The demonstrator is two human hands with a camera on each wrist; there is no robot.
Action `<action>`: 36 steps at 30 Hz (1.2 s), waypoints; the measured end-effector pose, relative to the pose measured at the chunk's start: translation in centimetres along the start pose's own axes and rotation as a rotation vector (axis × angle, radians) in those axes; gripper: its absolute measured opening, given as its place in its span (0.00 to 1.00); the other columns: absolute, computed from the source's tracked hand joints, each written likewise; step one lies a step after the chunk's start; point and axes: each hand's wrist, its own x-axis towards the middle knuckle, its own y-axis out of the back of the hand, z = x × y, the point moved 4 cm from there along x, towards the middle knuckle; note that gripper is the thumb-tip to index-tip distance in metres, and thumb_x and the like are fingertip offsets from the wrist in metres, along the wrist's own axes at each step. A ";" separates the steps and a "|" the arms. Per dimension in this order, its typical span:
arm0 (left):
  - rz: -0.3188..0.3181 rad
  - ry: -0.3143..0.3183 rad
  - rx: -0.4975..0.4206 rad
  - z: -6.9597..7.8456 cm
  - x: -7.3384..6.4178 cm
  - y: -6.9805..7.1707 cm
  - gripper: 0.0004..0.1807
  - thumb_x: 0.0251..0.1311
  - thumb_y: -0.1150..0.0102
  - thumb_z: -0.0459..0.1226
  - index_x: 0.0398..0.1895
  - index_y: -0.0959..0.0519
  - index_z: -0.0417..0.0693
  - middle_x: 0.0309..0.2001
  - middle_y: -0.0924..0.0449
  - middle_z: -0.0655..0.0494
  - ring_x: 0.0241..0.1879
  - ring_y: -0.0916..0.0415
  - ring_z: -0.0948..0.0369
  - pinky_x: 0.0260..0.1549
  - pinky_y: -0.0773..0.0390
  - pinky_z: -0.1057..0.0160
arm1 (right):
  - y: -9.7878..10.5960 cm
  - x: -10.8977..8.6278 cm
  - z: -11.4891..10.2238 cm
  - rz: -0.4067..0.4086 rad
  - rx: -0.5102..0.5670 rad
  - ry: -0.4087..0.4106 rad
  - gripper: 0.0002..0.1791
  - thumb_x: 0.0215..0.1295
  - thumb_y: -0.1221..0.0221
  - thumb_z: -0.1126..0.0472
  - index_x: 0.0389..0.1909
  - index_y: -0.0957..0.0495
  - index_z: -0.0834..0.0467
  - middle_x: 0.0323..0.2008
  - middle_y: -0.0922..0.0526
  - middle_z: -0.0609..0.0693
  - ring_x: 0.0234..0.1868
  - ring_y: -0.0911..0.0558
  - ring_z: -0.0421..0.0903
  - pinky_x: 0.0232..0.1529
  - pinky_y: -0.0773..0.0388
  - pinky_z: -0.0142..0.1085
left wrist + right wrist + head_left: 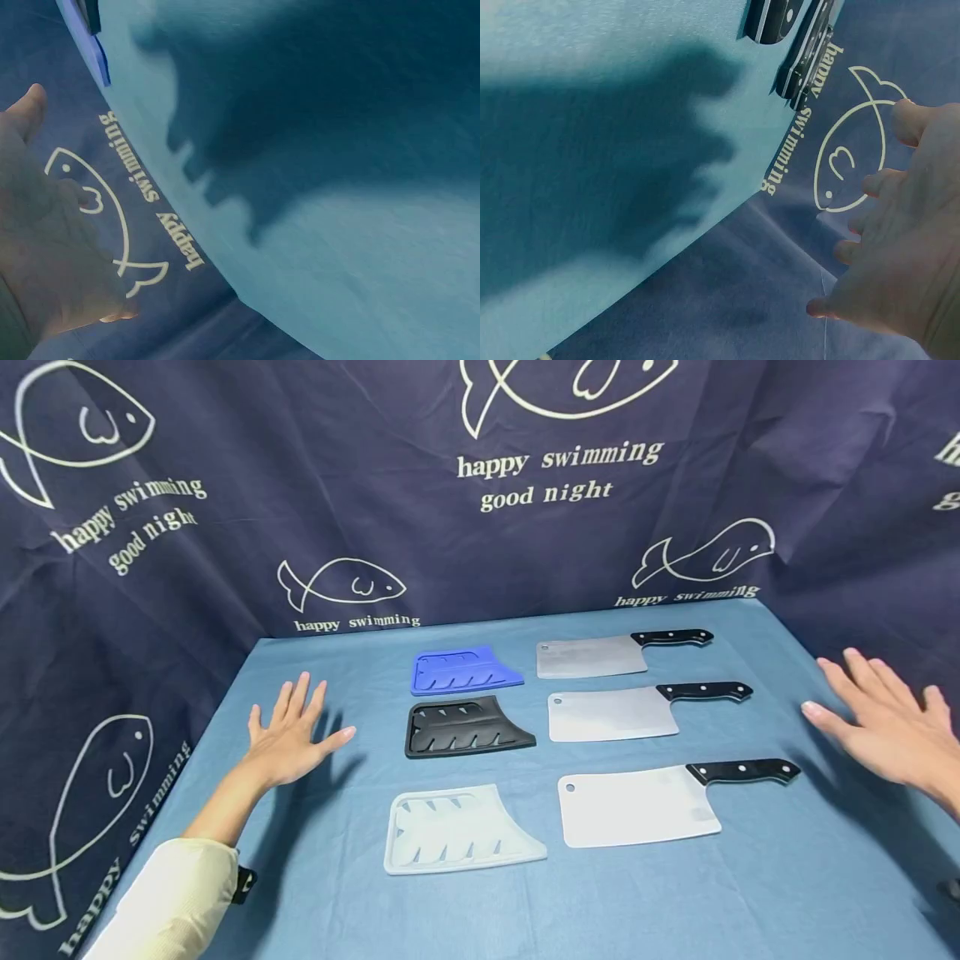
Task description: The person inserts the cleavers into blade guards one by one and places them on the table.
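Head view: the left hand [288, 745] is hovering, released, fingers spreading; to its right, a blue blade guard [461, 672], a black blade guard [465, 725] and a white blade guard [456, 832] are lying on the blue tablecloth [465, 918] (all slotted). The right hand [888, 722] is hovering, released; three cleavers [613, 713] are lying to its left. Left wrist view: the blue blade guard is showing thumb-side. Right wrist view: cleaver handles [774, 21] are showing thumb-side.
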 end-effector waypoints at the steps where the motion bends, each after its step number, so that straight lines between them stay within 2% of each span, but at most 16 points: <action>1: 0.000 -0.004 0.005 0.2 0.2 0.0 0.54 0.59 0.64 0.72 0.77 0.69 0.52 0.75 0.83 0.52 0.73 0.84 0.47 0.57 0.80 0.29 | 0.0 0.1 -0.1 0.000 0.003 0.005 0.45 0.73 0.62 0.37 0.74 0.72 0.58 0.72 0.76 0.66 0.71 0.77 0.62 0.58 0.87 0.66; 11: -0.022 -0.028 0.019 2.2 2.5 0.6 0.54 0.59 0.64 0.72 0.77 0.68 0.53 0.75 0.82 0.52 0.73 0.84 0.48 0.58 0.81 0.30 | -0.1 2.2 -1.2 -0.025 0.066 0.032 0.43 0.73 0.63 0.37 0.75 0.67 0.57 0.73 0.76 0.64 0.72 0.76 0.61 0.58 0.86 0.66; 17: -0.059 -0.041 -0.024 3.8 5.2 0.5 0.52 0.60 0.64 0.71 0.77 0.70 0.57 0.74 0.85 0.57 0.73 0.85 0.51 0.59 0.81 0.31 | 0.0 4.2 -2.1 -0.062 0.091 0.071 0.43 0.72 0.63 0.36 0.76 0.65 0.58 0.73 0.76 0.62 0.72 0.77 0.60 0.57 0.85 0.68; 23: -0.021 -0.076 -0.086 5.0 7.7 0.1 0.52 0.59 0.61 0.71 0.77 0.67 0.59 0.75 0.83 0.60 0.74 0.83 0.52 0.60 0.78 0.31 | -0.1 5.9 -3.0 -0.119 0.124 0.098 0.43 0.72 0.62 0.36 0.76 0.64 0.57 0.73 0.77 0.62 0.72 0.78 0.60 0.57 0.83 0.69; 30: -0.027 -0.074 -0.144 6.0 9.6 -0.1 0.53 0.59 0.57 0.70 0.77 0.66 0.58 0.74 0.85 0.61 0.73 0.84 0.52 0.61 0.80 0.33 | -0.6 7.5 -3.6 -0.139 0.116 0.097 0.45 0.71 0.62 0.35 0.76 0.63 0.59 0.73 0.73 0.66 0.72 0.73 0.65 0.55 0.76 0.74; 36: -0.038 -0.050 -0.149 6.4 10.7 -0.1 0.53 0.58 0.55 0.69 0.77 0.64 0.56 0.75 0.85 0.59 0.74 0.83 0.52 0.62 0.79 0.34 | -1.2 9.0 -3.9 -0.168 0.119 0.093 0.47 0.70 0.63 0.32 0.76 0.62 0.59 0.72 0.72 0.69 0.72 0.71 0.68 0.55 0.73 0.74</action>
